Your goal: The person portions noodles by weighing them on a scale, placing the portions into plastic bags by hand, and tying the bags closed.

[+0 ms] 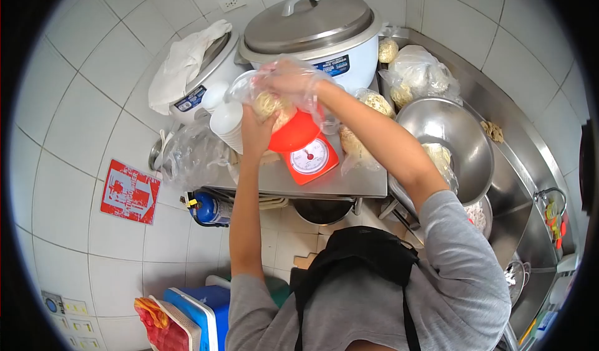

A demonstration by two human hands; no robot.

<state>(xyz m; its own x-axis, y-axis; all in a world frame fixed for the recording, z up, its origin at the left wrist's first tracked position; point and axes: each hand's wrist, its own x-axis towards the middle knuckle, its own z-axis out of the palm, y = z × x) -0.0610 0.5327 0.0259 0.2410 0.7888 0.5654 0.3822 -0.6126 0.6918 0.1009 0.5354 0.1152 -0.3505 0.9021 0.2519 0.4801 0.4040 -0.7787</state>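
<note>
A clear plastic bag of pale yellow noodles [270, 103] hangs over the red pan of a kitchen scale [310, 158]. My left hand [256, 129] is wrapped round the lower side of the bag. Above it, my right hand [287, 76] has its fingers closed on the bag's upper plastic, and loose clear film covers part of this hand. The scale's round white dial faces me. Left of the bag stand stacked white bowls [227, 121]. More bagged noodles [376, 105] lie to the right of the scale, partly behind my right forearm.
A large rice cooker [349, 45] stands at the back, with a smaller cloth-draped one [187, 98] to its left. A steel bowl [474, 139] sits on the right. Empty plastic bags [190, 154] lie at the counter's left end, above a blue cylinder [212, 209].
</note>
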